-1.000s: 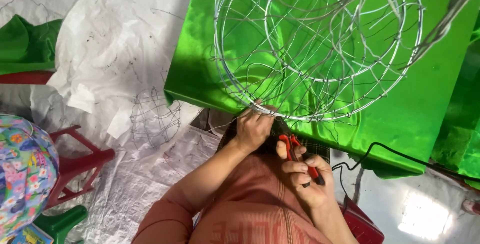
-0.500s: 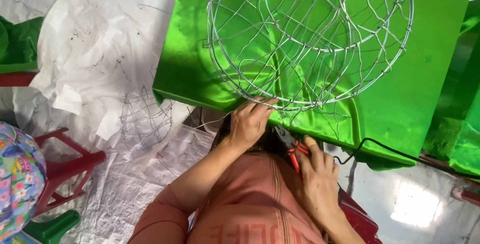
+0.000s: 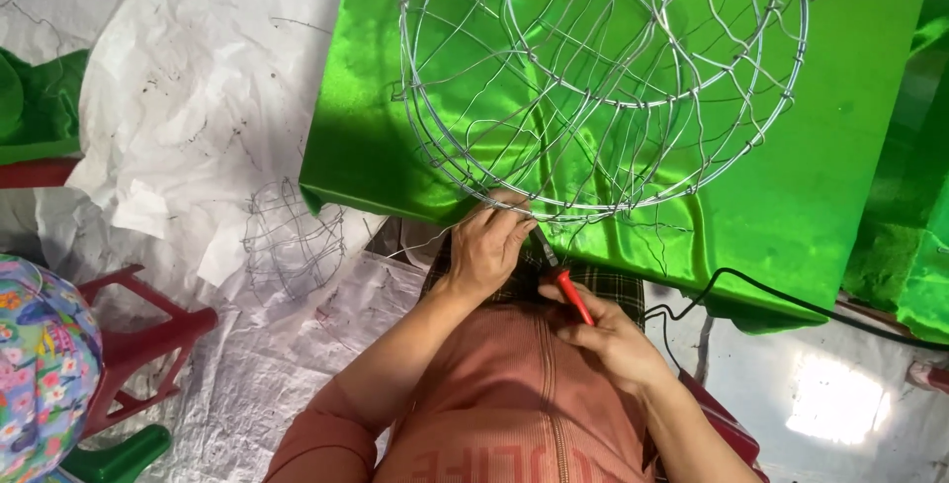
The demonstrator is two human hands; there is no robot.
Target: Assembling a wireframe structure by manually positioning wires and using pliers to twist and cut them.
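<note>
**Wire frame held at its rim, pliers at the joint**

The person sits over a round wire frame [image 3: 603, 78] that lies on a shiny green cloth [image 3: 850, 147]. The left hand [image 3: 489, 246] is closed on the near rim of the frame, fingers pinching the wire where several strands meet. The right hand [image 3: 613, 340] is wrapped around red-handled pliers [image 3: 559, 275], whose dark nose points up at that same spot on the rim, just beside the left fingertips.

The frame looks light and springy: thin bare wire bent into hoops and loops, open all through. It would likely flex if grasped by a single inner strand, so the doubled outer rim, where the left hand has it, seems the firmest place to hold. Cut wire ends may be sharp. The cloth beneath is smooth and probably slippery.

A smaller wire cage [image 3: 292, 236] lies well apart to the left on crumpled white paper [image 3: 178, 97]. A black cable [image 3: 791, 295] runs over the cloth's near edge. A red stool [image 3: 148, 335] stands at lower left, beside a flowered cloth [image 3: 40, 364]. No packages or signs show; the lettering on the person's pink top is cut off by the picture's edge.
</note>
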